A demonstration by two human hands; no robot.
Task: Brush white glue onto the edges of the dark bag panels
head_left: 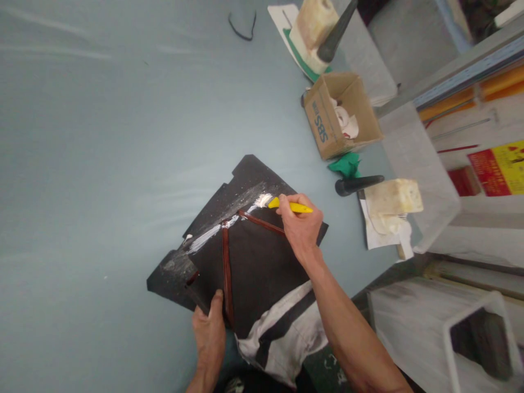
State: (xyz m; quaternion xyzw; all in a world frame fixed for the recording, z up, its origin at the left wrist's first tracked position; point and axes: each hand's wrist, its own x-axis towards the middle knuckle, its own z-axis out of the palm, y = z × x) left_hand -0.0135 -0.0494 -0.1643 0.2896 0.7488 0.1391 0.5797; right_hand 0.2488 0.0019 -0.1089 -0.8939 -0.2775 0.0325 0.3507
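A dark brown flat panel [262, 256] with notched edges lies on the grey-blue table, partly over its front edge. Two reddish-brown straps [226, 256] run across it toward my body. White paste [204, 238] is smeared in a band along the panel's far side. My right hand [302, 221] grips a yellow-handled brush [297, 207], its tip touching the white paste. My left hand [210, 322] holds the panel's near left edge, thumb on top and fingers hidden beneath. Striped white and dark cloth [286, 322] lies against the panel's near side.
An open cardboard box [327, 123] with white rolls stands at the right. Beside it lie a green cloth [347, 165], a black-handled tool [360, 184] and a pale block [395, 196]. Another block [315, 24] stands farther back. A dark cord [244, 35] lies at the far side.
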